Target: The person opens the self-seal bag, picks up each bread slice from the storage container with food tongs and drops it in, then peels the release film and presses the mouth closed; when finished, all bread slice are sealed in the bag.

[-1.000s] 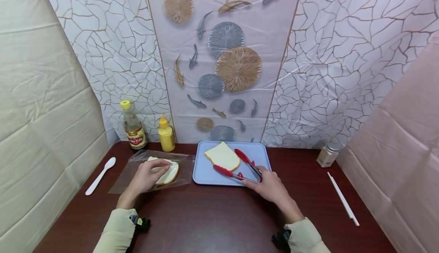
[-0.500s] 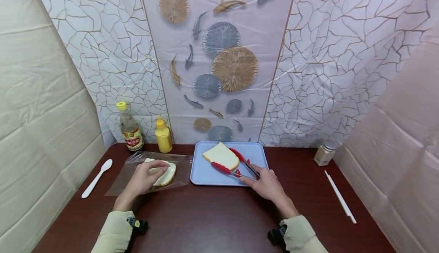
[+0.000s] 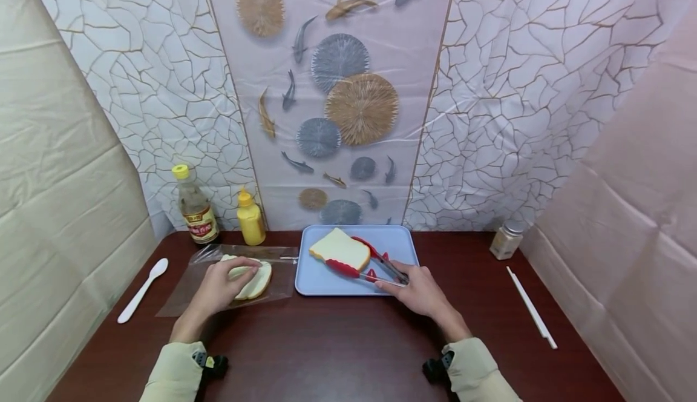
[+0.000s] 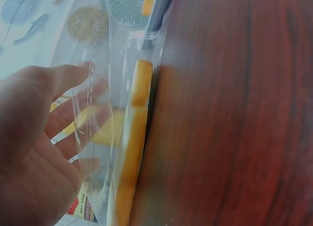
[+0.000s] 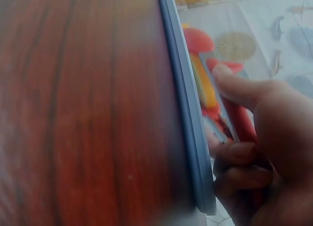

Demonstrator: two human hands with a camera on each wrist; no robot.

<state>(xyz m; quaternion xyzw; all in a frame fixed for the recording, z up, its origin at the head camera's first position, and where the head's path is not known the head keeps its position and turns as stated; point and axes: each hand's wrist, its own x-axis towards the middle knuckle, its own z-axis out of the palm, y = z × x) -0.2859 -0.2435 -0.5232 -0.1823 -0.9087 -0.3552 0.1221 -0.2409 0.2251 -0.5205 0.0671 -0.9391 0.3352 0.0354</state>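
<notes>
A person's left hand [image 3: 219, 284] pinches a clear plastic bag [image 3: 182, 293] above a bread slice [image 3: 257, 282], well apart from the right hand [image 3: 420, 290], which grips red-tipped tongs [image 3: 343, 269] flanking a second slice [image 3: 339, 249] on a blue tray [image 3: 394, 244] atop the dark counter [image 3: 327, 341].

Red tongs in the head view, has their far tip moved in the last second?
Yes: the far tip of the red tongs has swung left over the tray, towards the bread slice, judged against the tray's rim.
</notes>
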